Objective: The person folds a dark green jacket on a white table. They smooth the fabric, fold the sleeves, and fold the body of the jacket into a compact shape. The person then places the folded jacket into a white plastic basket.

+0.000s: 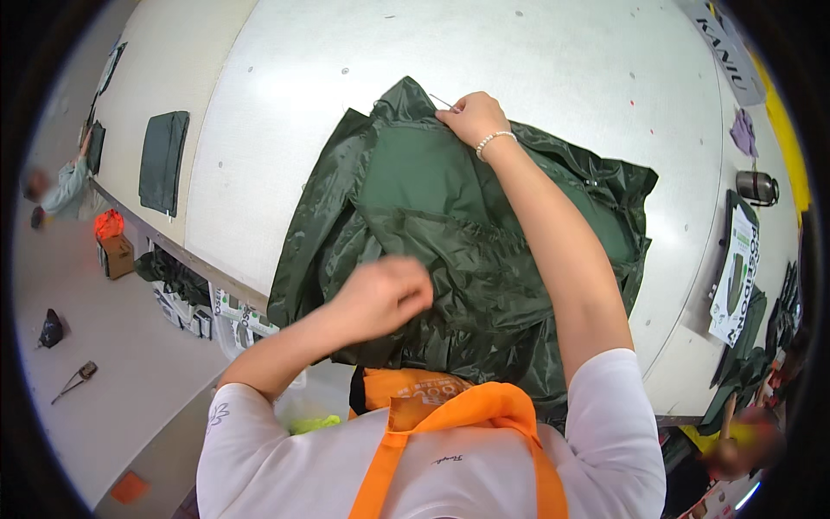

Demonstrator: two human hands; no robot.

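Observation:
A dark green rain jacket [458, 251] of shiny, creased cloth lies spread on the white table, with smoother lining panels showing. My right hand [474, 118] reaches to its far edge, fingers pinched together at the cloth. A thin, pale, pointed thing [441, 101] sticks out from those fingertips to the left; its kind is too small to make out. Above the near left part of the jacket is my left hand [380, 298], blurred by motion with its fingers bent inward. Whether it holds anything does not show.
A folded dark green garment [163, 164] lies on the table [285, 65] at the left. Printed packages [733, 281] and a metal flask [757, 188] are at the right. Other people [69, 186] work at far left and lower right. An open carton [115, 253] stands on the floor.

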